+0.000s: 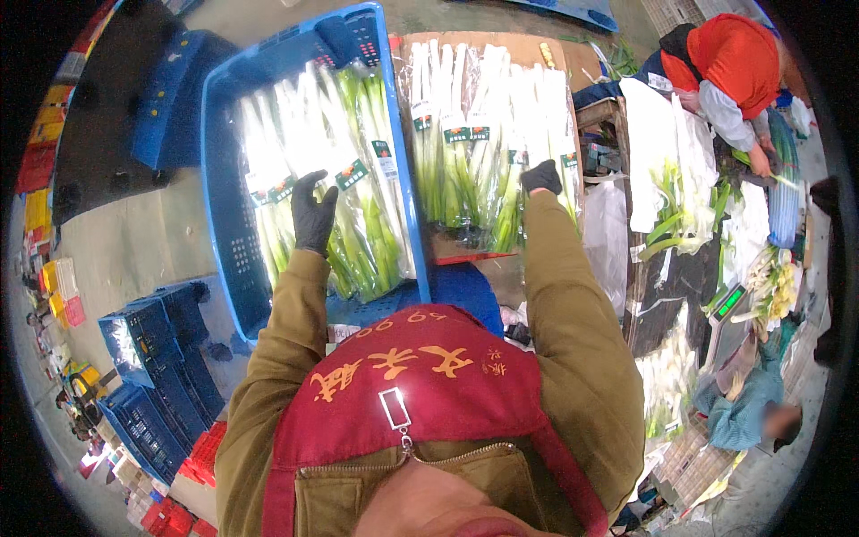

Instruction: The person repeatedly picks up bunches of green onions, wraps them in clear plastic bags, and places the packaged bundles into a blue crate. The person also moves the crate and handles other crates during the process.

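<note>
A blue plastic crate (208,154) in front of me holds several clear-bagged bunches of leeks or large green onions (359,221). To its right, more bagged bunches (463,148) lie in a row on a cardboard surface. My left hand (314,213), in a dark glove, is over the bunches in the crate, its thumb and fingers apart, with nothing visible between them. My right hand (542,178), gloved too, is at a bunch near the right end of the row, its fingers curled. Whether they grip the plastic cannot be made out.
Stacked blue crates (161,362) stand at the lower left. At the right, a person in a red garment (735,60) handles green stalks over a worktable. Another person in teal (745,403) is near a digital scale (728,305). Loose leeks (671,376) lie along that table.
</note>
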`<state>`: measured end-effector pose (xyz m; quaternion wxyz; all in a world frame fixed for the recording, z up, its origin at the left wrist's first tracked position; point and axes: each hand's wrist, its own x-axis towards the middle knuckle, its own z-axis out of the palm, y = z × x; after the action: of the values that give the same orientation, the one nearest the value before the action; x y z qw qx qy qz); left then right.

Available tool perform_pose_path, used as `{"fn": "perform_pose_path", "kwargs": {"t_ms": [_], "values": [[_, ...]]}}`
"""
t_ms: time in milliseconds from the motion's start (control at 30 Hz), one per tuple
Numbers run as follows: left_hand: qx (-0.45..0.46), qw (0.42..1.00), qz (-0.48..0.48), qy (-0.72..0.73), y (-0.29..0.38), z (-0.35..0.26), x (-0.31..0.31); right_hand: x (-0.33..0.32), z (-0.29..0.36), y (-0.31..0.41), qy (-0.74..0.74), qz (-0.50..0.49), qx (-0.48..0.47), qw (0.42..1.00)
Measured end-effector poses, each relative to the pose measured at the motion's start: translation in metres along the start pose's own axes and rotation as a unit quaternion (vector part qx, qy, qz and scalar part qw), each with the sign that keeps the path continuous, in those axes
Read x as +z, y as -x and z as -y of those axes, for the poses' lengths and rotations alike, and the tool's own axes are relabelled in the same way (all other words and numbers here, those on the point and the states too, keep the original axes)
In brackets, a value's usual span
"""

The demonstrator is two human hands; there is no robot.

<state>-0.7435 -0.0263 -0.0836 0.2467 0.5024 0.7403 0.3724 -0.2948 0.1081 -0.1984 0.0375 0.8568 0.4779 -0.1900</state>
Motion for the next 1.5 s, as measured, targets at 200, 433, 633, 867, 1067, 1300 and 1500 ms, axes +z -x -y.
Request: {"fn": "perform_pose_path", "kwargs": {"t_ms": [200, 433, 633, 867, 1067, 1300, 1500], "values": [[-0.035, 0.991, 0.006, 0.131, 0.006, -0.008, -0.019, -0.042, -0.064, 0.004, -0.297, 0.063, -0.217, 0.928], [-0.093, 0.912, 0.204, 0.343, 0.022, -0.086, -0.026, -0.165, 0.068, 0.14, -0.74, 0.404, -0.183, 0.505], [-0.114, 0.806, 0.25, 0.525, 0.046, -0.115, -0.052, -0.148, 0.216, 0.235, -0.655, 0.533, -0.211, 0.491], [-0.174, 0.872, 0.218, 0.403, 0.043, -0.054, -0.007, -0.044, 0.268, 0.226, -0.45, 0.335, -0.225, 0.797], [-0.182, 0.932, 0.194, 0.247, 0.032, -0.011, 0.039, -0.058, 0.208, 0.211, -0.431, 0.116, -0.569, 0.69], [0.043, 0.994, 0.062, 0.073, 0.051, -0.039, -0.004, -0.027, -0.012, 0.003, -0.106, -0.098, -0.117, 0.983], [-0.019, 0.995, 0.031, 0.097, 0.042, -0.068, -0.01, 0.015, -0.084, -0.041, 0.052, 0.02, 0.078, 0.995]]}}
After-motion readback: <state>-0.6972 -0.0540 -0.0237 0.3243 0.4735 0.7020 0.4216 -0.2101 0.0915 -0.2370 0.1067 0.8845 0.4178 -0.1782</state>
